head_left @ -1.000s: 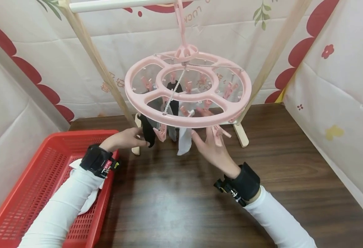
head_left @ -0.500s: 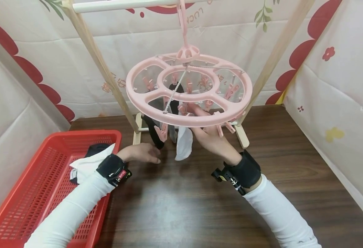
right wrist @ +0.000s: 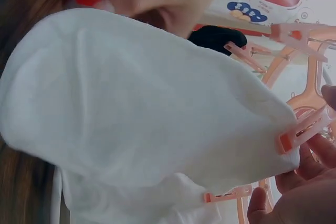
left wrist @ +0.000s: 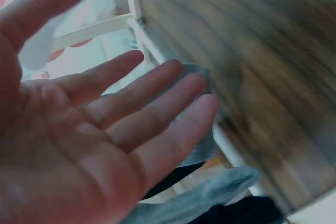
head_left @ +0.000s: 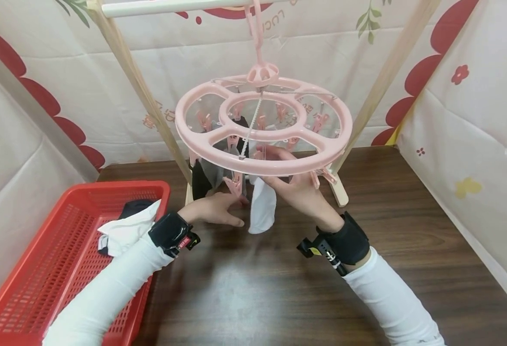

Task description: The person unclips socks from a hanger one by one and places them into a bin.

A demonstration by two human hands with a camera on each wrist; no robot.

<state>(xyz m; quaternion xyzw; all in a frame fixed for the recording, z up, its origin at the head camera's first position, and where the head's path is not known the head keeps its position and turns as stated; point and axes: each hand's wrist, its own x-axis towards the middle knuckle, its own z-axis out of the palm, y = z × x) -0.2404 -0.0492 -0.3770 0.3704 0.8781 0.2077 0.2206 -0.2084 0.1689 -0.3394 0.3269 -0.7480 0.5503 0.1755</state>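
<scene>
A white sock (head_left: pixel 263 206) hangs from the pink round clip hanger (head_left: pixel 188 137); a pink clothespin (right wrist: pixel 304 129) grips its edge in the right wrist view. My right hand (head_left: pixel 298 190) is at this clothespin, pinching it between thumb and fingers. Left of the white sock, my left hand (head_left: pixel 214 209) has its fingers spread and holds nothing. Its palm fills much of the left wrist view, with grey socks (left wrist: pixel 215 192) behind and below the fingers. A black sock (head_left: pixel 200 181) hangs just behind that hand. Another white cloth (right wrist: pixel 142 200) hangs behind the white sock in the right wrist view.
A red basket (head_left: pixel 76 190) stands on the left with white and dark cloth pieces (head_left: pixel 128 228) inside. The hanger hangs from a white bar (head_left: pixel 162 7) on a wooden frame (head_left: pixel 128 72). Several pink clips dangle from its ring over the dark wooden table (head_left: pixel 253 288).
My left hand has left the black sock and moved right, toward the white sock. My right hand has reached up to the clothespin at the white sock. The hanger has turned slightly.
</scene>
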